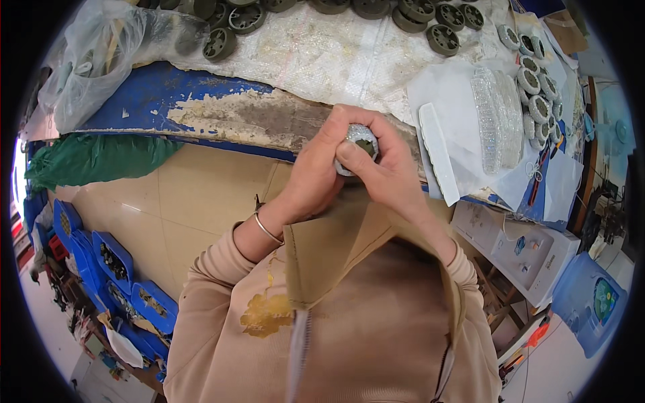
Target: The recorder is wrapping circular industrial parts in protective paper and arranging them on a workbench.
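Close in front of my chest, both hands are closed round a small olive-green wheel (365, 145) with a silvery, glittering band about its rim. My left hand (314, 161) grips its left side, with a metal bangle on that wrist. My right hand (390, 160) wraps the other side, its thumb pressed across the wheel's face toward the left edge. Fingers cover much of the rim. Just beyond the hands runs the worn front edge of the blue table (235, 114).
Bare olive wheels (443, 40) lie along the far side on white woven sheeting (322, 67). Glittering strips (494, 121), a white strip (437, 153) and several banded wheels (537, 107) are at right. Blue bins (153, 305) stand lower left, below a green bag (101, 160).
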Available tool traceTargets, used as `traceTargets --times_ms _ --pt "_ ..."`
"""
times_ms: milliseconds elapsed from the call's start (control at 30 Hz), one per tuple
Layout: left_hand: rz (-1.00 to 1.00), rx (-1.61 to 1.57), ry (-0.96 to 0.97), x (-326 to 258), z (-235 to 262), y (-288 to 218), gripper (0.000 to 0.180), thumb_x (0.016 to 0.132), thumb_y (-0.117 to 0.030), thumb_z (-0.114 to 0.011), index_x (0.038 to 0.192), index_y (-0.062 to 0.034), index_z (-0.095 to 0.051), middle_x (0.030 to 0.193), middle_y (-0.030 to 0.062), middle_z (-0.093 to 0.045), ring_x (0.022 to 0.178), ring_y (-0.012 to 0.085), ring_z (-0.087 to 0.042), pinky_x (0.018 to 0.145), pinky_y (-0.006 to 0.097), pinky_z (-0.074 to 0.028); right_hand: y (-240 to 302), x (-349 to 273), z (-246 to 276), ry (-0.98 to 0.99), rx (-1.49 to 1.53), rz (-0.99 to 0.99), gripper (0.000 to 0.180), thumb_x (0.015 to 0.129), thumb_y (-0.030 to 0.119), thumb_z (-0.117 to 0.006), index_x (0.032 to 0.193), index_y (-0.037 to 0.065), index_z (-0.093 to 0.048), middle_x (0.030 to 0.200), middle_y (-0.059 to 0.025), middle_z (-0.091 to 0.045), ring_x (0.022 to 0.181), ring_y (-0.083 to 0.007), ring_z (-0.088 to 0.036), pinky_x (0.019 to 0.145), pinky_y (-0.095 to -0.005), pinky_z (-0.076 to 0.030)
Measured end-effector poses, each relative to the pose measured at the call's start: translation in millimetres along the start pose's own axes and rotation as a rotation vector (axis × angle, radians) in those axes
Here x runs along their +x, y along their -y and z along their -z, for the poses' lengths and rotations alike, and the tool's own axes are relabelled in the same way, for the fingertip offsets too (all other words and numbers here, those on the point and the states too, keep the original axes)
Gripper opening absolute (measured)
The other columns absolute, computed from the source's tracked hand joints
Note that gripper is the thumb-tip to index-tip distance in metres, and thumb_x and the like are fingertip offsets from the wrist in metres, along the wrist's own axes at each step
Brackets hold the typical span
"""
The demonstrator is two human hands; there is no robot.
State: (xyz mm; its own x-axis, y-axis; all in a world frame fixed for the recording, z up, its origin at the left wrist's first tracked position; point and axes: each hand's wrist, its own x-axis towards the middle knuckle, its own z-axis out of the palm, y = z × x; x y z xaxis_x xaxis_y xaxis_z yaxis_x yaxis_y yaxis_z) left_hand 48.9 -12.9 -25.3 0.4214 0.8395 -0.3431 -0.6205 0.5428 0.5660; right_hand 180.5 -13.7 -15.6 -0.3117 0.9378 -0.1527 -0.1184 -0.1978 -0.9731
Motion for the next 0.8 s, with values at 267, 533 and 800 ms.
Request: traceTargets --times_ms 267,533,800 --pt "0.033 0.025 0.071 -5 -1 -9 0.041 0.096 -0.041 -0.046 0.116 -0.0047 -0.051 0.103 0.0048 -0.055 0.095 0.0134 -0.054 0.082 0.029 -0.045 14 -1 14 0.120 0.045 -0.086 0.030 0.093 0.013 -0.049 0.123 0.006 -0.050 0.125 -0.0098 -0.050 0.112 -0.0208 -0.050 0.094 -0.0318 -0.040" --pt "0.053 0.150 0.015 0 4 -9 0.037 0.092 -0.038 -0.053 0.108 -0.0045 -0.053 0.096 0.0071 -0.059 0.086 0.0163 -0.058 0.070 0.030 -0.048 16 0 27 0.203 0.129 -0.127 0.039 0.092 0.009 -0.047 0.131 0.003 -0.045 0.123 -0.0070 -0.052 0.087 -0.0105 -0.052 0.071 -0.0254 -0.050" --pt "-0.032 0.110 -0.086 7 -4 -1 0.037 0.093 -0.037 -0.049 0.102 -0.0020 -0.054 0.087 0.0085 -0.060 0.079 0.0169 -0.059 0.064 0.029 -0.048 -2 -9 18 0.062 -0.148 0.061 0.047 0.088 0.001 -0.048 0.135 0.004 -0.041 0.118 -0.0057 -0.049 0.078 -0.0098 -0.045 0.075 -0.0233 -0.047"
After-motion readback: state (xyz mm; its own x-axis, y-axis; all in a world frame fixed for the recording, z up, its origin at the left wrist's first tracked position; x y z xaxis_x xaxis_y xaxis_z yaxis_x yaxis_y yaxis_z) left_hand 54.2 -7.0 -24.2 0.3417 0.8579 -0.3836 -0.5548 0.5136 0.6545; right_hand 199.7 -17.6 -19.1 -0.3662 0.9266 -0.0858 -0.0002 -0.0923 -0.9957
